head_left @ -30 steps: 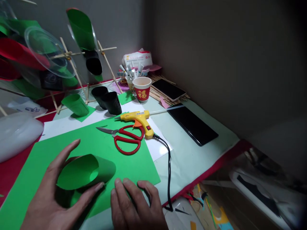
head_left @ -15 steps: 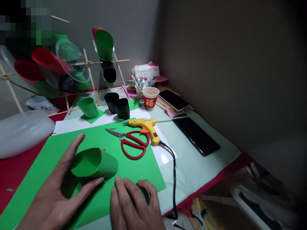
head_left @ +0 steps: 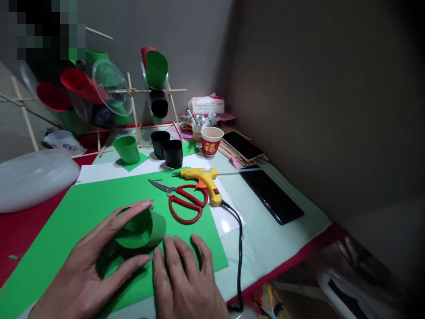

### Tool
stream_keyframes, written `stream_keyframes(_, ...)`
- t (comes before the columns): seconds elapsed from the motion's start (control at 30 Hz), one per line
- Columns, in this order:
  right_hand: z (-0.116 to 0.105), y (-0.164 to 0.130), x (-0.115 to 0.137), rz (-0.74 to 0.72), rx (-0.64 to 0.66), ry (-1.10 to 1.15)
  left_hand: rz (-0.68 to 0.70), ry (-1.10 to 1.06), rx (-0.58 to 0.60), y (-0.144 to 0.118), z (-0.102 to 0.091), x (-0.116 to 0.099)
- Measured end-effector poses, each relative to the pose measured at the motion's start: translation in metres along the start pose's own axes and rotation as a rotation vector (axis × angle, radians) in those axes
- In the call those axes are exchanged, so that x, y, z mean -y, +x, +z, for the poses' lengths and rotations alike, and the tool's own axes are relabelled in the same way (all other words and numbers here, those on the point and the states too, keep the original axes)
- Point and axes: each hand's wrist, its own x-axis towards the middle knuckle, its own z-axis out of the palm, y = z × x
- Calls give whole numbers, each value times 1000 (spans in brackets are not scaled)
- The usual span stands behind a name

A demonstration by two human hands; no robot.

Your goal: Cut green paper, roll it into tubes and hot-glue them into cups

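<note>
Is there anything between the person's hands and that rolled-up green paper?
Nothing visible. The left hand cups the green paper roll, fingers on either side; the right hand lies flat on the green sheet just beside it.

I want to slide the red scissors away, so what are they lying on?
The red scissors lie on the green paper sheet, handles against the yellow glue gun. What lies beneath the sheet there is covered.

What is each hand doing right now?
Left hand: open, cupped round the paper cone.
Right hand: open, flat on the green sheet.
</note>
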Motion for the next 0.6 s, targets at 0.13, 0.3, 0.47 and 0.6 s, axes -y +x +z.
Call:
stream_keyframes(0.13,4,-5,1,-3,74,24,47,-94,12,-2,2,0)
stream_keyframes(0.3,10,-10,4,-1,91,36,-20,-54,-5,-4,6,4)
stream_keyframes(0.47,17,-15,5,-16,-23,38,-17,-58,-11,-8,10,7)
stream_keyframes(0.6,12,-16,0,-4,37,111,-44,-61,20,-7,14,6)
